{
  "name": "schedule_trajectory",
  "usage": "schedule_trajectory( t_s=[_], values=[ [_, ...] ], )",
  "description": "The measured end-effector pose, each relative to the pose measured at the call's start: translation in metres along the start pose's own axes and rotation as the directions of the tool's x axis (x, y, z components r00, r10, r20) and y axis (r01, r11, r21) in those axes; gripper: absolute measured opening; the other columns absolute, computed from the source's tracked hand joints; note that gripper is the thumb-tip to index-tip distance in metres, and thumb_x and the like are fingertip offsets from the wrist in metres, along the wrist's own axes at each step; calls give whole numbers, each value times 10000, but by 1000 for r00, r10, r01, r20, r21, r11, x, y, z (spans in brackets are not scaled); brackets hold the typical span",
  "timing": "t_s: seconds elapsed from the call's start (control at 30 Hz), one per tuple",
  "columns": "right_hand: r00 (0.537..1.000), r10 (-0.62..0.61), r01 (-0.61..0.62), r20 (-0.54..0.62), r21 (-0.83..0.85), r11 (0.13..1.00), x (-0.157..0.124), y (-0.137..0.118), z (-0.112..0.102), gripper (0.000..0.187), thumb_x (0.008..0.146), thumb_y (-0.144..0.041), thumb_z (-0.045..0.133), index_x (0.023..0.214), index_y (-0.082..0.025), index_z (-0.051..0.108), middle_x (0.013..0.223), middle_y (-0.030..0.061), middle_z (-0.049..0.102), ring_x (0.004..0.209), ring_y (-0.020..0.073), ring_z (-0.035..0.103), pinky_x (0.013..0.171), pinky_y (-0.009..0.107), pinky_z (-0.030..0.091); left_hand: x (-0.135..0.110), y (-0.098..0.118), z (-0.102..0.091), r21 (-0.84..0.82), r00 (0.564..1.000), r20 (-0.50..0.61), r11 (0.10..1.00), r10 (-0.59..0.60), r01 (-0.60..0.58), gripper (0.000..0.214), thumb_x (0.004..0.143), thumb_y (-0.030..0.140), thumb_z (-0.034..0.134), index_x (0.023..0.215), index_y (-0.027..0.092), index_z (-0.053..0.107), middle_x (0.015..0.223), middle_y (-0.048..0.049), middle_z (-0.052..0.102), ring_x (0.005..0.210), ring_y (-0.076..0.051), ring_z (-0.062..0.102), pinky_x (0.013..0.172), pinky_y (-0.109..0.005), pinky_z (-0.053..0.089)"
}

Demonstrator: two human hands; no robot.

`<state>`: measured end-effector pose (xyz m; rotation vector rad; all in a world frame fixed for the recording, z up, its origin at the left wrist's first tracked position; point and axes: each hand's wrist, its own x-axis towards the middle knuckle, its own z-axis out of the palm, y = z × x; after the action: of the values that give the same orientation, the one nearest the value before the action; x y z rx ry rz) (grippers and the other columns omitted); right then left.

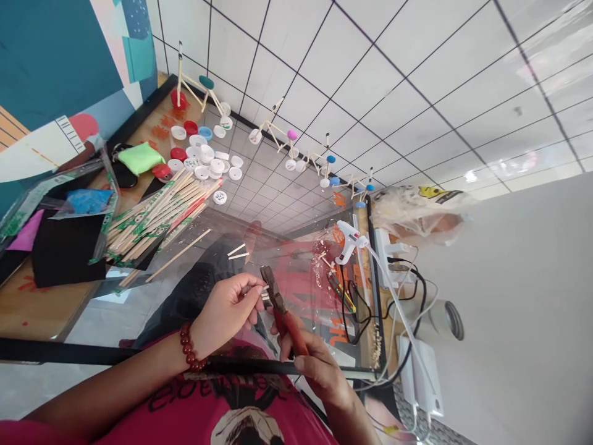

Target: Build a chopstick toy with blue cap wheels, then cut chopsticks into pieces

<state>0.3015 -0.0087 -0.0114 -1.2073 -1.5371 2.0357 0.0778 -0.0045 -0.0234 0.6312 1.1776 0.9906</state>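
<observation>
Bright, soft light, warped edges

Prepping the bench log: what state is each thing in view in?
Left hand, pinching a small stick
Right hand, gripping red-handled pliers
Glue gun, lying unheld, cord attached
Stick bundles, piled
Bottle caps, loose
Stick models, assembled

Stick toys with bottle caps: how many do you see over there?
4, in one row: teal-capped stick toy, pink-capped stick toy, then two blue-capped stick toys. Others may be hidden.
</observation>
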Motion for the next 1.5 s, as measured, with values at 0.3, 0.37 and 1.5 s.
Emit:
schedule_trajectory(
  t_s=[0.3, 0.37, 1.5],
  values=[
    [999, -26, 23, -21, -118, 993, 1, -4, 5, 292, 799, -490, 680, 743, -204, 696, 1059, 92, 608, 1244, 312, 486, 1061, 429, 374, 6, 0, -7, -48, 998, 63, 998, -25, 28, 397, 854, 492, 609, 1081, 173, 540, 686, 31, 612, 479, -93, 517, 419, -199, 417],
    [1000, -29, 29, 2, -138, 990, -1, -4, 6, 258, 815, -454, 680, 777, -200, 672, 1185, 101, 597, 1286, 311, 470, 1073, 427, 371, 7, 3, -11, -70, 992, 122, 996, -45, 54, 507, 845, 542, 619, 1180, 178, 507, 702, 34, 607, 480, -95, 505, 412, -201, 403],
    [920, -358, 58, -159, -848, 526, 4, 3, 9, 556, 841, -146, 569, 1360, -231, 385, 1040, 85, 613, 883, 225, 597, 779, 360, 518, -4, 10, -19, 443, 897, 283, 783, 341, -437, 315, 955, 255, 491, 712, 215, 689, 751, -52, 699, 712, -187, 642, 680, -265, 482]
  ],
)
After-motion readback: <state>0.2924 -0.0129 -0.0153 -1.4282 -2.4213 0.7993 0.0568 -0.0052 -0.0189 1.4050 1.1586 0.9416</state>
